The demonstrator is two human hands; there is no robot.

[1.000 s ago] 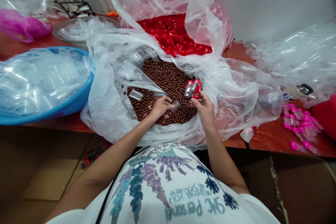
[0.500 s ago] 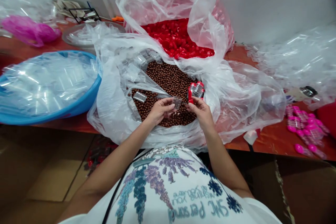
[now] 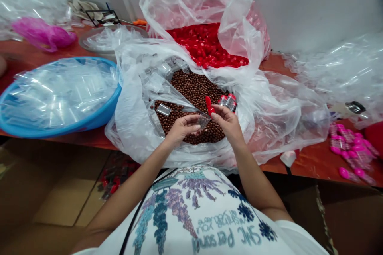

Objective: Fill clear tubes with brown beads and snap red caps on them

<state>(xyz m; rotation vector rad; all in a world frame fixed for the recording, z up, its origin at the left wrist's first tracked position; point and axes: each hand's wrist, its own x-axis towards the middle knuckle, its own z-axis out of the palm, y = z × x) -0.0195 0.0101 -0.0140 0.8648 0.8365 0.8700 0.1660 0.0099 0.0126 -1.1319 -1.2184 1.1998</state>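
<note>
Between the fingers of my left hand (image 3: 183, 129) is a small clear plastic container (image 3: 204, 120). My right hand (image 3: 227, 122) pinches a red flip cap (image 3: 209, 105), its lid part pointing up and away from me. The cap and the container are close together; whether they touch I cannot tell. Both hands are above small brown balls (image 3: 191, 87) in an open white plastic bag (image 3: 128, 87). Several red-capped containers (image 3: 229, 101) lie at the right side of the balls. One clear container (image 3: 163, 109) rests on the balls at left, beside a clear plastic sheet or scoop (image 3: 182, 95).
A blue basin (image 3: 98, 117) of clear plastic pieces stands at left. Behind the white bag is another bag of red caps (image 3: 206, 44). Pink-capped containers (image 3: 353, 147) lie on the red table (image 3: 317, 163) at right, with clear plastic pieces (image 3: 350, 63) heaped behind.
My right hand has drawn the red cap away from the red-capped containers and turned it upward, near the clear container. The view has shifted slightly left.
</note>
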